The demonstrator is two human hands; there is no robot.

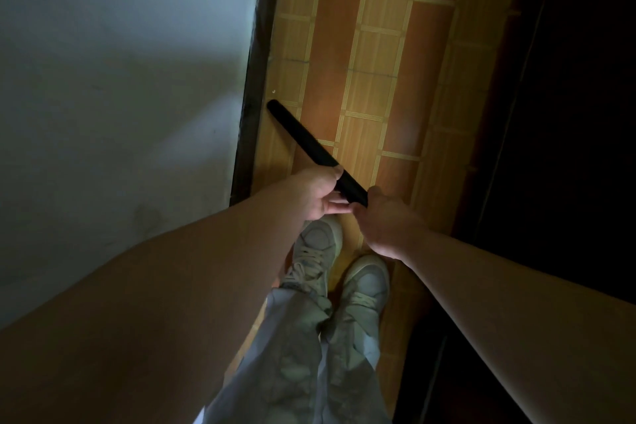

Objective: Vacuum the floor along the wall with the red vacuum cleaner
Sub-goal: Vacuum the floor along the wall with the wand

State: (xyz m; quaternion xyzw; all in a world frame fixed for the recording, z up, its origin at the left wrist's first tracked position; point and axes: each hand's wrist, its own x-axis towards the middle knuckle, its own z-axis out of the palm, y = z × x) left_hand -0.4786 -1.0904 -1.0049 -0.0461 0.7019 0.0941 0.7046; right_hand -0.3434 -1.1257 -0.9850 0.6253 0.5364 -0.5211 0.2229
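Gripping the tube [303,143] mid-frame: left hand [318,194] ahead, right hand [387,222] behind, both curled round it. Tip angled into skirting [256,79], likely for edge dust.

Both my bare arms reach forward and down. My left hand [318,194] curls around the black wand [299,138], thumb on top. My right hand [387,224] grips it just behind, knuckles up.

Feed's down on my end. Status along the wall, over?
Left hand, right hand gripping black tube. Tip down by baseboard. White speck just ahead.
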